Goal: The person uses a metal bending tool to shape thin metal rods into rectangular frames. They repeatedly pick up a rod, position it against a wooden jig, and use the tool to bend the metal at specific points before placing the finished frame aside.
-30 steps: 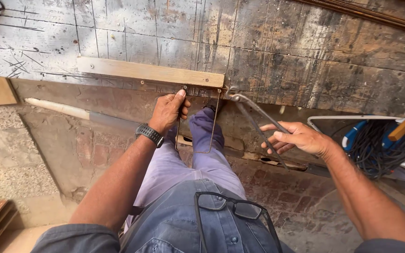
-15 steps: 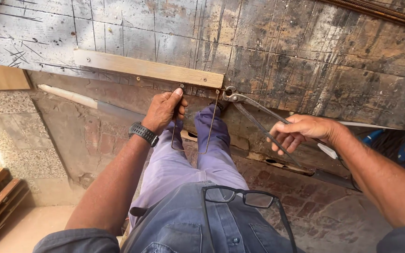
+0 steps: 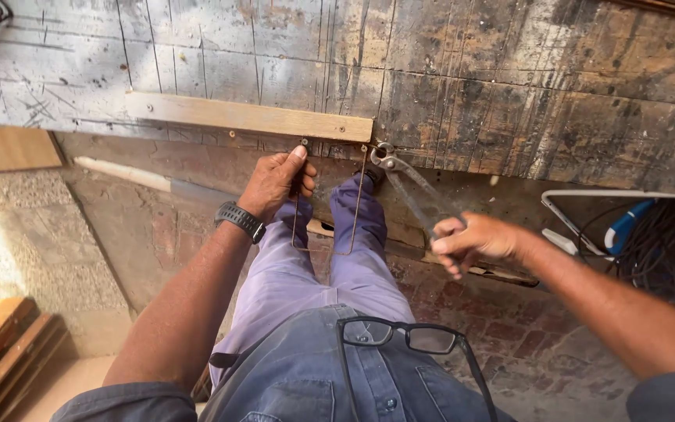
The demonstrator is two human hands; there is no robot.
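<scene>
Biggest risk I see: the long-handled steel pincers (image 3: 412,187) slip off the bent U-shaped thin metal wire (image 3: 330,211) at frame centre, since it hangs loosely off the scarred wooden worktop (image 3: 509,94). Left hand (image 3: 275,184) pinches the wire's top, arm outstretched. Right hand (image 3: 474,241) is curled tight around the handles, wrist cocked.

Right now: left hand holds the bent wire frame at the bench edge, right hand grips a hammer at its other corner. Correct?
Not quite. The head view shows the right hand gripping pincers, not a hammer. The left hand does hold the bent wire frame at the bench edge.
</scene>
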